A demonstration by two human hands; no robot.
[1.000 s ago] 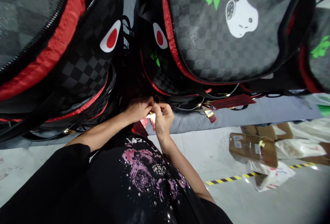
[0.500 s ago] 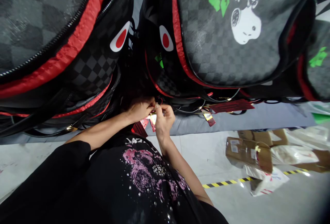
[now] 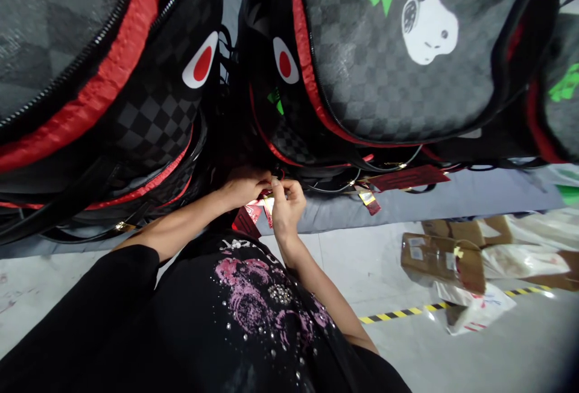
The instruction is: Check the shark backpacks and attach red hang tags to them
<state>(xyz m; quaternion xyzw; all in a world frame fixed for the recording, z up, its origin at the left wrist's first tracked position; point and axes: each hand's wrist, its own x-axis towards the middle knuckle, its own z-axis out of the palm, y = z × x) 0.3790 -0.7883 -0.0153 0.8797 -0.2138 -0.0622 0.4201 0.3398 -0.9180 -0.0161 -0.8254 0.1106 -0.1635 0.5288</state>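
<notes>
Black checkered backpacks with red trim fill the top of the view: one on the left (image 3: 149,122) with a red-and-white eye, one on the right (image 3: 389,73) with a white cartoon dog and green print. Both my hands meet at the table edge, just under the gap between the two bags. My left hand (image 3: 242,189) and my right hand (image 3: 284,203) are both closed in a pinch on red and gold hang tags (image 3: 265,206) and their loop. A dark red tag (image 3: 244,223) hangs below them.
More red and gold tags (image 3: 368,199) dangle from the right bag over the grey table edge (image 3: 452,200). On the floor at the right lie a cardboard box (image 3: 441,257), plastic bags (image 3: 525,260) and a yellow-black tape line (image 3: 393,316).
My hands stay at the same spot, fingers shifting slightly on the tags. The view has tilted a little, so the bags appear shifted.
</notes>
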